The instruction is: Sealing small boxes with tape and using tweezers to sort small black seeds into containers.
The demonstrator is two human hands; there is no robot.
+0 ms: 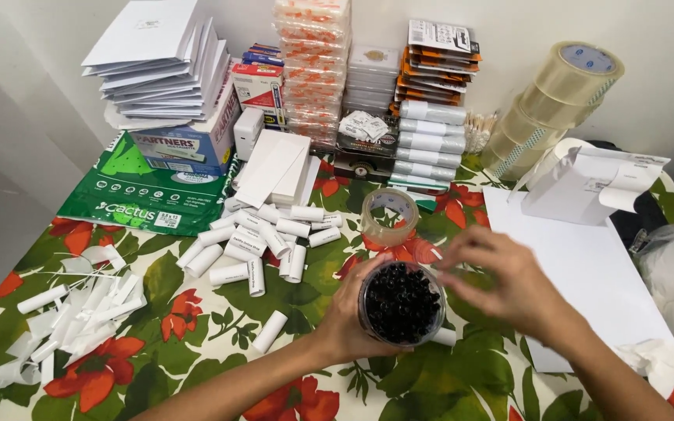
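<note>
The left hand [350, 316] is wrapped around a clear cup [401, 304] and holds it up just over the table [196, 327] with the flowery cloth. The cup is full of small black things (too small to tell what they are). The right hand [509, 284] is right beside the cup, with its fingers [462, 257] bent and close together over the rim, and I cannot tell if they pinch anything. Behind the cup sits a roll of clear tape [388, 216], lying flat on the cloth. To the left of it is a pile of little white paper rolls [263, 242], and one more roll lies alone near the left arm. Far left there are thin white paper scraps [79, 312]. A big white sheet [587, 273] lies under the right arm. At the back, against the wall, stand a stack of white envelopes [161, 62], some boxes and more big tape rolls [555, 101]
</note>
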